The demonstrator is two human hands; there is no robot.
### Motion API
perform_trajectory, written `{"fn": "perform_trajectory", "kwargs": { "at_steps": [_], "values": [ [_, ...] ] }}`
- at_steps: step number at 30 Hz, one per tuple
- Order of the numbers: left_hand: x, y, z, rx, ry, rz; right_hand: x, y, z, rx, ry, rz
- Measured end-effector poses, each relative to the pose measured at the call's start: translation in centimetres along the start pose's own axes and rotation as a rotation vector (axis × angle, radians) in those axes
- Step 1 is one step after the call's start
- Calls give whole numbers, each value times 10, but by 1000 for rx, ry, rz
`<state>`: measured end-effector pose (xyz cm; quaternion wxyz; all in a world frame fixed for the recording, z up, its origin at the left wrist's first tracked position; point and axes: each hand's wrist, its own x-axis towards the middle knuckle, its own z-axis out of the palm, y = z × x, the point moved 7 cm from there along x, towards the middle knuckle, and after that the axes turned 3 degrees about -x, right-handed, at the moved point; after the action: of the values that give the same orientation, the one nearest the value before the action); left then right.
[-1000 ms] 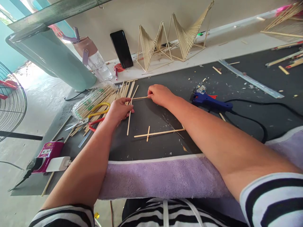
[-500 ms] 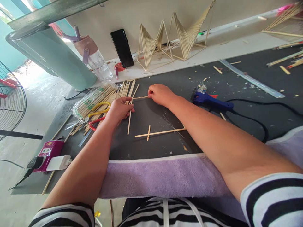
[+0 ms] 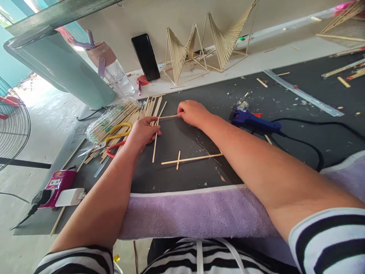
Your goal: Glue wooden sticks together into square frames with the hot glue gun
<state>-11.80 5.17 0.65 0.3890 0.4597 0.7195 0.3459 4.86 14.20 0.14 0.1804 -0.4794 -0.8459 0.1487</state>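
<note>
My left hand is closed on a thin wooden stick that points toward me, gripping it near its far end. A second wooden stick runs crosswise from that end to my right hand, whose fingertips pinch it. The two sticks meet at roughly a right angle by my left fingertips; whether they are joined there I cannot tell. Nearer to me, a longer stick lies on the dark mat with a short stick crossing it. My right forearm hides the long stick's right end.
Loose sticks and a bag of sticks lie left, beside scissors. A blue glue gun with a cable rests right. Behind stand a phone, a bottle and stick models. A purple power adapter sits front left.
Both hands keep their hold on the two sticks with hardly any movement. The whole view has shifted very slightly.
</note>
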Motion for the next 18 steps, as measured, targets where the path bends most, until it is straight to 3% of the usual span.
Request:
{"fn": "perform_trajectory", "kwargs": {
  "at_steps": [13,18],
  "values": [
    [-1,2,1,17,-37,48,1,3,1,3,8,0],
    [0,2,-3,89,10,49,0,2,1,19,-2,2]
  ]
}}
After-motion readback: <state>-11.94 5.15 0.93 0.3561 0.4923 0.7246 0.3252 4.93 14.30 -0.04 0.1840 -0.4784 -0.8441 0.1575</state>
